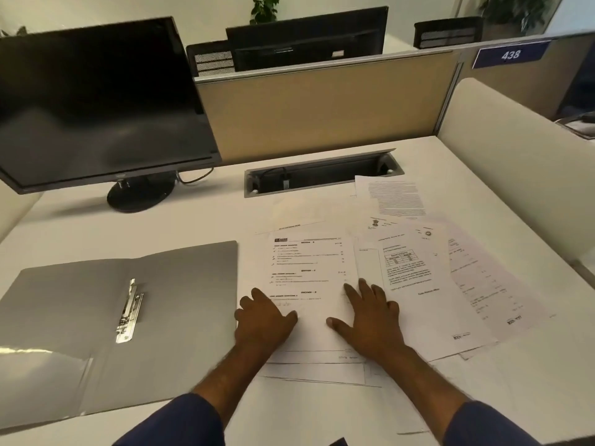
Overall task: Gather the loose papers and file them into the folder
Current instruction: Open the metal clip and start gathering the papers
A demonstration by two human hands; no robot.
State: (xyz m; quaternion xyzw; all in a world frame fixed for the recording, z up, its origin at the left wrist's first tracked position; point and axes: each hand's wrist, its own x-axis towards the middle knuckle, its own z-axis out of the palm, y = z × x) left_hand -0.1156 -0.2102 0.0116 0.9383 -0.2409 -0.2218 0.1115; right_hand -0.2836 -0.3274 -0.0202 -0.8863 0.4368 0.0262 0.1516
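Both hands lie flat, fingers spread, on the loose papers (309, 268): left hand (264, 320) at the sheet's left edge, right hand (370, 317) alongside. The grey folder (80, 317) lies open just left.

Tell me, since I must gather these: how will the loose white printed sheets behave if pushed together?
The loose white printed sheets look thin and floppy, so probably buckle rather than move stiffly. Overlapping on the smooth white desk, they'd likely slide easily. Both hands lie flat on them: left hand, right hand.
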